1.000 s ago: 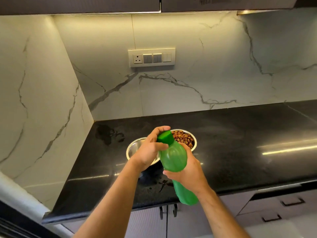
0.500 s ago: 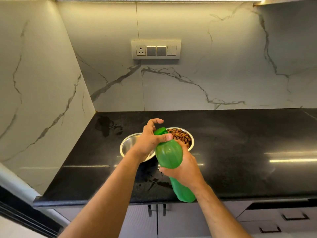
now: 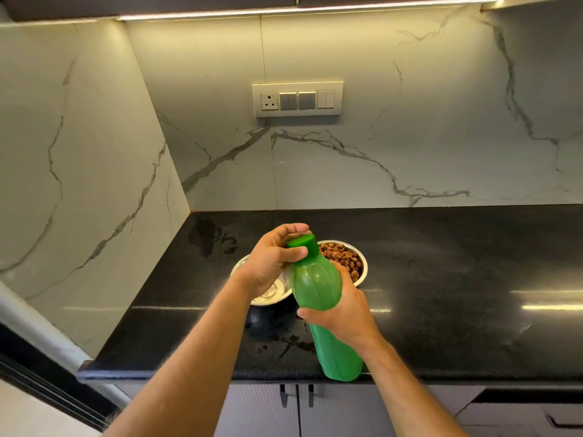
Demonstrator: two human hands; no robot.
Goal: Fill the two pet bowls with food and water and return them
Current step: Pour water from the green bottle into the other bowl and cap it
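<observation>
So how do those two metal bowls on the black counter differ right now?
The right round steel bowl is heaped with brown kibble, while the left round steel bowl holds no kibble; whether it has water I cannot tell. The right bowl shows mostly in full, while the left bowl is largely hidden behind the left hand. Both are shiny, round and side by side on the black stone counter.

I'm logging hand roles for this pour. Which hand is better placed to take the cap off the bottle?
Left. The left hand already has its fingers curled round the cap, while the right hand grips the green bottle around its body, steadying it.
</observation>
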